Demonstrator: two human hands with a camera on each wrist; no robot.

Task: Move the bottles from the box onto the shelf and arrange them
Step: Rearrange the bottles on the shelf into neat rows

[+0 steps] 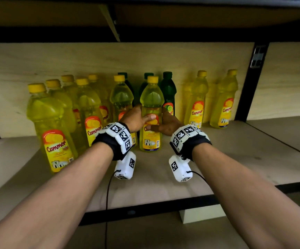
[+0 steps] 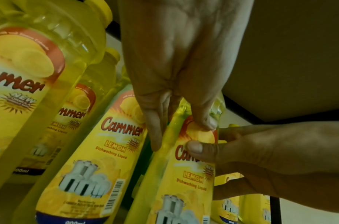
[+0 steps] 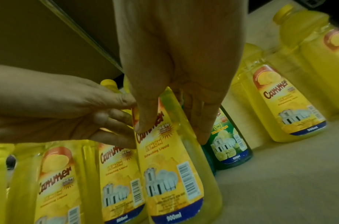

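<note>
A yellow lemon dishwashing-liquid bottle (image 1: 151,105) with a yellow cap stands upright mid-shelf, in front of green lime bottles (image 1: 168,90). Both hands hold it at label height. My left hand (image 1: 142,118) wraps its left side with the thumb across the front. My right hand (image 1: 163,125) wraps the right side, thumb on the label. The left wrist view shows this bottle (image 2: 191,178) between my left hand (image 2: 181,133) and right hand (image 2: 260,151). In the right wrist view, my right hand (image 3: 170,128) clasps the bottle (image 3: 170,169) while my left hand (image 3: 59,106) reaches in from the left.
Several more yellow bottles (image 1: 55,126) crowd the left part of the wooden shelf (image 1: 235,159). Two stand apart at the right (image 1: 196,103), near a black upright post (image 1: 251,83). Another shelf board hangs low overhead. Bare shelf lies in front and to the right.
</note>
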